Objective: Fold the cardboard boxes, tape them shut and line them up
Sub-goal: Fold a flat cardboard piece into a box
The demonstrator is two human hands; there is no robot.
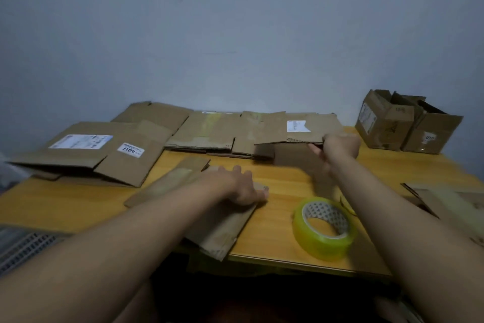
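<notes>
A flattened cardboard box (217, 228) lies at the front of the wooden table (282, 186), and my left hand (241, 186) rests flat on it. My right hand (339, 145) grips the near right corner of another flattened box with a white label (296, 127), lifting it off the pile at the back. A roll of clear yellowish tape (324, 228) sits near the front edge, to the right of my left hand.
Two folded-up boxes (403, 123) stand with open flaps at the back right corner. A large flat box with labels (97, 152) lies at the left, more flat cardboard (209, 131) at the back middle. Another flat piece (450, 202) hangs over the right edge.
</notes>
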